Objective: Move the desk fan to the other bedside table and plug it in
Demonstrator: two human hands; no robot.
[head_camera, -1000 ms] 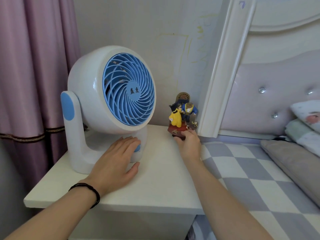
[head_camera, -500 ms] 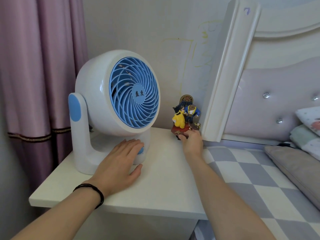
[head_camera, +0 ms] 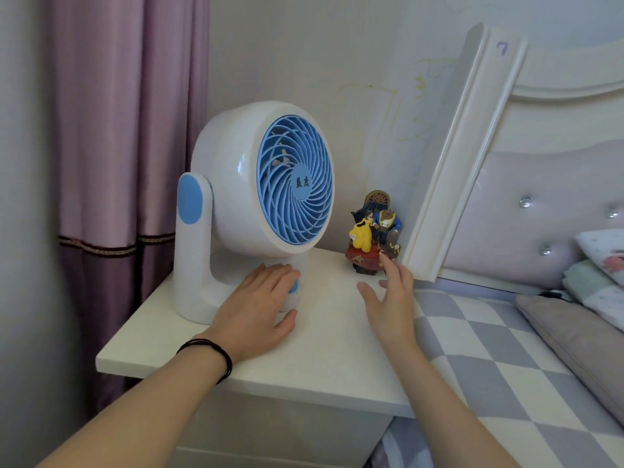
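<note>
A white desk fan (head_camera: pixel 256 184) with a blue grille and a blue side cap stands upright on the white bedside table (head_camera: pixel 324 352), toward its back left. My left hand (head_camera: pixel 260 309) lies flat, palm down, on the fan's base, covering most of a blue knob. My right hand (head_camera: pixel 391 298) hovers open over the table with its fingers spread, just in front of a small figurine (head_camera: pixel 374 234). Neither hand holds anything. The fan's cord and plug are hidden.
The figurine of a dancing couple stands at the table's back right, next to the white padded headboard (head_camera: pixel 472 157). A bed with a checked sheet (head_camera: pixel 506 359) and pillows (head_camera: pixel 601 261) adjoins the table on the right. A purple curtain (head_camera: pixel 111 130) hangs at the left.
My right hand has let go of the figurine's base and drawn back with its fingers spread. My left hand stays on the fan's base. The camera has moved back a little.
</note>
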